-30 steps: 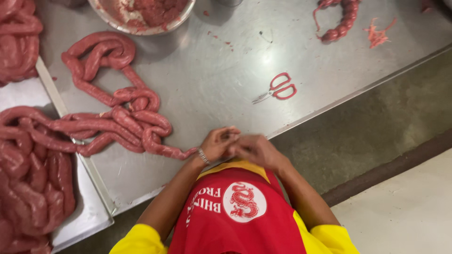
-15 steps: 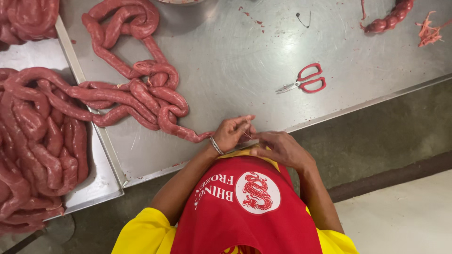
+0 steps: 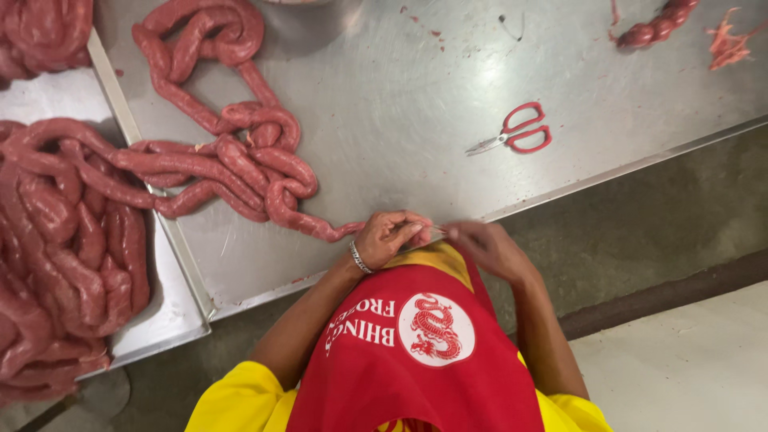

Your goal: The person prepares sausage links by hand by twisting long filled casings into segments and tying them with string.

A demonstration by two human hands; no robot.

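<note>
Sausage rope (image 3: 264,172) ends at the worktop's (image 3: 400,104) near edge, its tail pinched in the closed fingers of the left hand (image 3: 388,238). Just beside, the right hand (image 3: 484,246) pinches something thin, too small to identify. Farther off lie red-handled scissors (image 3: 516,134); a tray (image 3: 172,308) of sausage sits left.

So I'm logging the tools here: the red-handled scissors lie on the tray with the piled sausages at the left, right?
Not quite. In the head view the red-handled scissors lie on the bare steel table, to the right of the sausage string and apart from it, not on the tray at the left.
</note>
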